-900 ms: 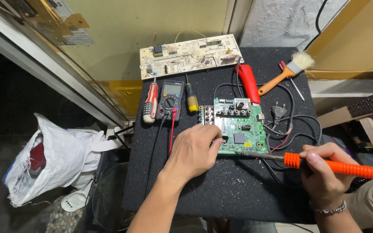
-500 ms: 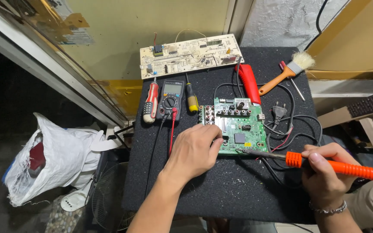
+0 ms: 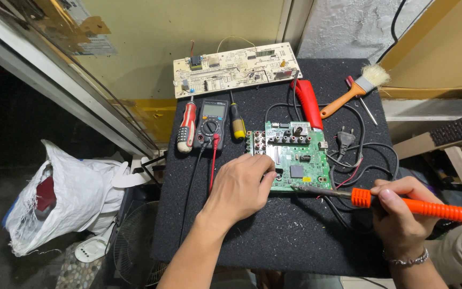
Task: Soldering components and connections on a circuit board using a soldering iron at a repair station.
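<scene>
A green circuit board (image 3: pixel 300 160) lies in the middle of a black mat (image 3: pixel 274 230). My left hand (image 3: pixel 239 184) rests on the board's near left corner, fingers curled against it. My right hand (image 3: pixel 399 214) grips an orange-handled soldering iron (image 3: pixel 402 203) like a pen. Its metal tip touches the board's front edge, close to my left fingertips.
A digital multimeter (image 3: pixel 210 124) with red and black leads sits behind the board, between a red-handled screwdriver (image 3: pixel 186 127) and a yellow-handled one (image 3: pixel 236 122). A long pale circuit board (image 3: pixel 236 67) lies at the back. A red tool (image 3: pixel 308 101), brush (image 3: pixel 356 88), plug cable (image 3: pixel 346 140), white sack (image 3: pixel 65 192).
The soldering iron tip has slid slightly left along the board's front edge. My left hand has stayed on the board's corner.
</scene>
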